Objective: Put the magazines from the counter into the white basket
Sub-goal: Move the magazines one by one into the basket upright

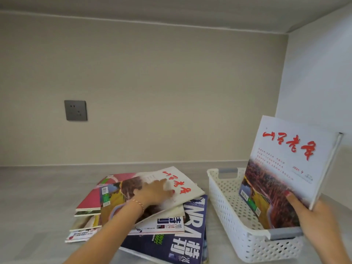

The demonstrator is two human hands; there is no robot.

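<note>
The head view looks forward and down at a pale counter set in a beige-walled alcove, with a grey wall socket on the back wall.

Near the counter's middle lies a loose pile of magazines, fanned out and overlapping. The top magazine has a white cover with red brush lettering; beneath it show a pink-covered issue at the left and a dark blue one with large white letters at the front right.

The left hand rests flat on the top magazine, palm down, fingers spread and extended, gripping nothing. A thin bracelet circles its wrist.

Just to the right of the pile stands the white basket, a perforated plastic bin with grey handles at its near and far ends.

The right hand holds a held magazine with a white cover, red lettering and a reddish landscape photo. The thumb presses on the front cover near the lower right corner; the other fingers are hidden behind it. This magazine stands nearly upright, tilted slightly to the right, with its lower edge down inside the basket at the right side. Whether that edge touches the basket floor cannot be told.
</note>
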